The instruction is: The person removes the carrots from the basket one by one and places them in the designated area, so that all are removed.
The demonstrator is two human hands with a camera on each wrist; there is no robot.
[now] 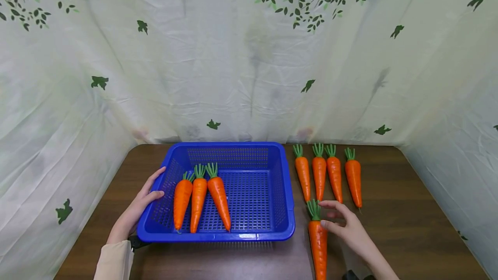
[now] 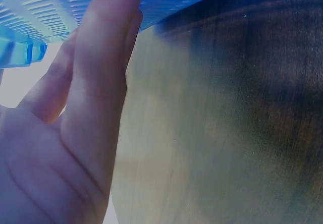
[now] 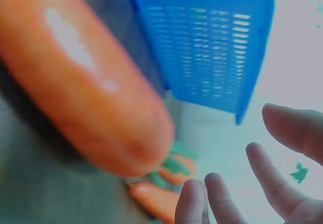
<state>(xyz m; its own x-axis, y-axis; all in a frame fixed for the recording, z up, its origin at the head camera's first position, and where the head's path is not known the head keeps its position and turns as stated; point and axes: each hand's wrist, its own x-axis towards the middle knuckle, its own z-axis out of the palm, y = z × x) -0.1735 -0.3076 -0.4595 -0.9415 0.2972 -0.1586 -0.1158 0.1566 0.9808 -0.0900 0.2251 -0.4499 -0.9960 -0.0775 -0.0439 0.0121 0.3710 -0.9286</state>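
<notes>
The nearest single carrot (image 1: 318, 249) lies on the desk (image 1: 404, 211) with its green top (image 1: 313, 210) toward 12 o'clock and its orange tip running to 6 o'clock, at the lower edge of the head view. At its 2 o'clock is the right hand (image 1: 346, 226), thumb and fingers parted with a clear gap between them: the forefinger reaches to the greens and the thumb to the carrot's shoulder. The right wrist view shows those fingers spread and the grip wrapped around nothing; whether a fingertip grazes the carrot cannot be told. A row of four carrots (image 1: 334, 178) lies between this carrot's 12 and 1 o'clock, greens pointing away from the person, the rightmost set a little apart from the other three. At its 10 o'clock stands a blue plastic basket (image 1: 249, 193) with slotted walls. Three carrots inside (image 1: 199, 204) lie side by side in its 9 o'clock half, greens toward 12. At the basket's 9 o'clock the left hand (image 1: 142, 204) rests against the wall, its grip loose and wide, fingers extended and thumb at the rim; a pale sleeve (image 1: 113, 260) covers that wrist. Beyond the desk, at 12 o'clock, hangs a whitish leaf-patterned sheet (image 1: 233, 77).
</notes>
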